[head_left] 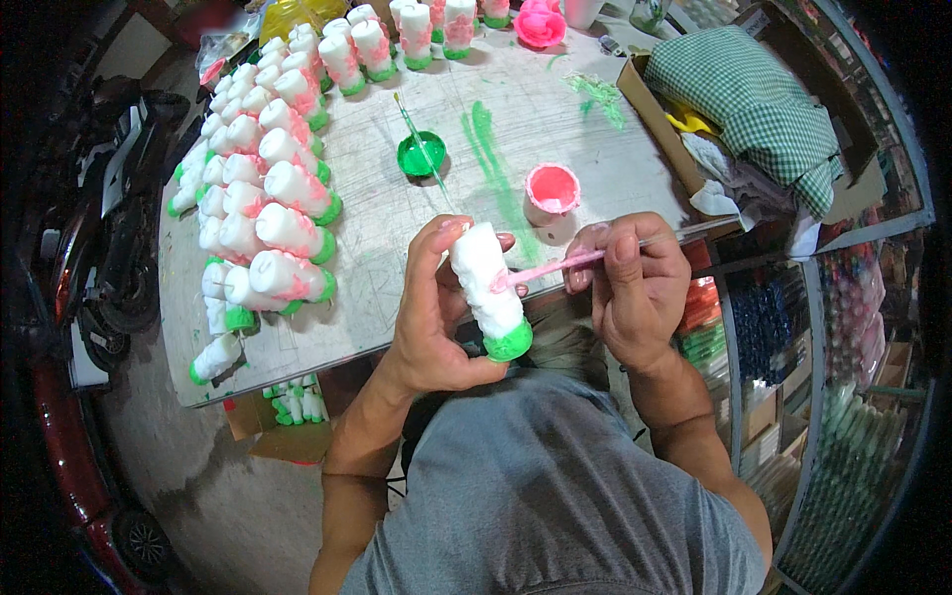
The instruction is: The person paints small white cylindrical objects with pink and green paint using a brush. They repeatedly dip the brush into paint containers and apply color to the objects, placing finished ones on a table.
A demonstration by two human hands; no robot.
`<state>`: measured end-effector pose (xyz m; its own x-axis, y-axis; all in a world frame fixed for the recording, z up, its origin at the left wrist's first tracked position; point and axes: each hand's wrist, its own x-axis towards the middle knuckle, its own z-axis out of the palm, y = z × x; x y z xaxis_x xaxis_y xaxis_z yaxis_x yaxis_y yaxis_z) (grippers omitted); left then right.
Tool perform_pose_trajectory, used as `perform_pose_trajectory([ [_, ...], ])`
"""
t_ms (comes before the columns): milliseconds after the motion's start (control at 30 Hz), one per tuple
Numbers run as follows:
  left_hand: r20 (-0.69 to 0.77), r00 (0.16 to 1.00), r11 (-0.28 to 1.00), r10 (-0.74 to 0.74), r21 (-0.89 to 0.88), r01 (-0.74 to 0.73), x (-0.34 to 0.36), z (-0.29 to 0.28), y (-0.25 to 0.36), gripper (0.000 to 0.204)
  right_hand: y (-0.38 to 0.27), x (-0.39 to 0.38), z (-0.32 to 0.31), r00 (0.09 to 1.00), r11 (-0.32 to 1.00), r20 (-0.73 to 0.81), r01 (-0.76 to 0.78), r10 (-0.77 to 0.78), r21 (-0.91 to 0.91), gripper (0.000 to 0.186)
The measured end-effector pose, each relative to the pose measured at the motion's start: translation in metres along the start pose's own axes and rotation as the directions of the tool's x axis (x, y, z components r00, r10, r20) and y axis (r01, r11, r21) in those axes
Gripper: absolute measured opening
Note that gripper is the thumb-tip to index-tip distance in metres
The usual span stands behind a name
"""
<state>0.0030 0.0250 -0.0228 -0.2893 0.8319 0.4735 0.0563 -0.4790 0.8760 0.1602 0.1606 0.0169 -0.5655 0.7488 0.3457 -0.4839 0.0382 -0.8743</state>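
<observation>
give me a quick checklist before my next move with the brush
1. White cylindrical candle with a green base held securely: ok, between the left hand's fingers and thumb.
2. Slim pink-stained brush in the right hand: ok, its tip against the candle's side.
3. Round pink paint cup upright: ok.
4. Shallow green paint bowl free of tools: not ok, a second thin brush lies across it.
5. Pink on the candle's far side: cannot tell, hidden.

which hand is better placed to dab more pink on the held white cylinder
Probably the right hand: it holds the pink stick against the white cylinder and sits nearer the pink cup. The left hand is busy gripping the cylinder.
</observation>
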Motion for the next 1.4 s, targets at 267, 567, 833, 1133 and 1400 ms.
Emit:
perform_pose_trajectory([
  [267,0.013,0.998,0.996,0.058,0.074,-0.059,0.002,0.0,-0.003,0.119,0.008,-0.016,0.004,0.997,0.997,0.014,0.07,-0.07,-0.022,0.022],
  [567,-0.031,0.998,0.997,0.052,0.05,-0.051,0.0,0.002,-0.004,0.121,0.011,-0.018,-0.001,0.98,0.98,0.068,0.192,-0.189,-0.042,0.019],
  [833,-0.068,0.993,0.995,-0.099,-0.007,0.099,-0.002,0.002,0.002,0.121,0.013,-0.019,-0.005,0.976,0.973,0.026,0.219,-0.217,-0.069,0.02],
  [1133,-0.103,0.993,0.881,0.057,0.474,-0.001,0.0,-0.004,0.017,0.11,0.003,-0.014,0.0,0.959,0.96,0.081,0.275,-0.271,-0.044,0.023],
  [1400,-0.129,0.988,0.799,0.087,0.601,0.008,-0.002,-0.002,0.031,0.111,0.008,-0.024,0.006,0.914,0.882,0.174,0.401,-0.366,-0.25,0.018],
])
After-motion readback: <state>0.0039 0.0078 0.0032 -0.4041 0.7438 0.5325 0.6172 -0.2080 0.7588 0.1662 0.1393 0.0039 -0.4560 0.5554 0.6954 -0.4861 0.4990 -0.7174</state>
